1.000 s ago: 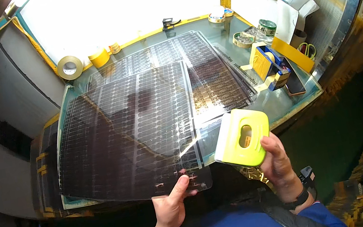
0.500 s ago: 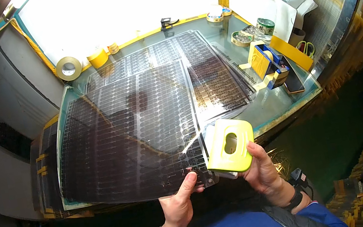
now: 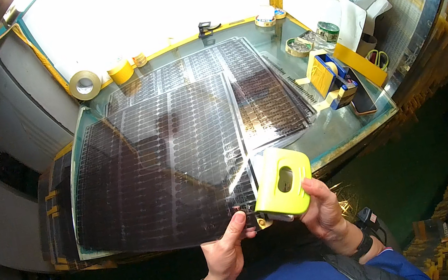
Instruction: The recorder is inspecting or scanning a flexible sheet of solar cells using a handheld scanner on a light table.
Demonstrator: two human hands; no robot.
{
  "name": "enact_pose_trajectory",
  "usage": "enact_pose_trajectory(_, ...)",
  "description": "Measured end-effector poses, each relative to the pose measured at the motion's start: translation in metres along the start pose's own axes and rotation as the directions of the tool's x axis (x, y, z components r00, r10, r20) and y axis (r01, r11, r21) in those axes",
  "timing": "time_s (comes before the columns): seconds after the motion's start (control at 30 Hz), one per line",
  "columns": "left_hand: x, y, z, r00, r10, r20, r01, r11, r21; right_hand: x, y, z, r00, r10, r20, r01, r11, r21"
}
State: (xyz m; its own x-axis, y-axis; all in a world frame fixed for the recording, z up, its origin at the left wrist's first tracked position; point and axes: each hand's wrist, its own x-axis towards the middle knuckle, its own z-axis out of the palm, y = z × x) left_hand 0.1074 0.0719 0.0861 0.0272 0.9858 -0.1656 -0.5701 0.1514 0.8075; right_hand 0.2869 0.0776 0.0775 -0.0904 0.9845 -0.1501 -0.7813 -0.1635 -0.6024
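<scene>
Film sheet [image 3: 163, 168], thin, floppy, at table's near edge: left hand [image 3: 229, 253] fingers pinch its corner; right hand [image 3: 324, 212] fingers clasp yellow-green punch [image 3: 282, 182].

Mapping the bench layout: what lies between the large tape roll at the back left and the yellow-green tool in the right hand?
In the head view, the dark patterned film sheet spans that stretch, from near the tape roll to the yellow-green tool.

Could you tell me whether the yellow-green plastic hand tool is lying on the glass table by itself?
No, the right hand holds the yellow-green plastic hand tool at the dark patterned film sheet's near edge.
</scene>
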Motion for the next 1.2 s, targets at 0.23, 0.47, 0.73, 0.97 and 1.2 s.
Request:
enact_pose_trajectory(0.23, -0.008, -0.002, -0.007, 0.999, -0.006, 0.043, 0.003, 0.999, 0.052, 0.001, -0.007, 0.001, 0.997, -0.041, 0.061, 0.044, 0.997, -0.057)
enact_pose_trajectory(0.47, -0.033, -0.01, -0.029, 0.995, -0.04, 0.086, 0.026, 0.988, 0.153, 0.034, -0.031, 0.008, 0.993, -0.109, 0.041, 0.112, 0.99, -0.089)
enact_pose_trajectory(0.73, -0.037, -0.011, -0.034, 0.993, -0.023, 0.113, -0.008, 0.964, 0.266, 0.04, -0.029, 0.016, 0.993, -0.102, 0.062, 0.105, 0.994, -0.043)
enact_pose_trajectory(0.97, -0.037, -0.01, -0.03, 0.994, -0.028, 0.11, 0.001, 0.97, 0.241, 0.04, -0.027, 0.013, 0.994, -0.089, 0.061, 0.091, 0.995, -0.033)
enact_pose_trajectory(1.2, -0.038, -0.009, -0.03, 0.992, -0.024, 0.124, -0.008, 0.968, 0.249, 0.042, -0.024, 0.006, 0.994, -0.104, 0.02, 0.105, 0.993, -0.051)
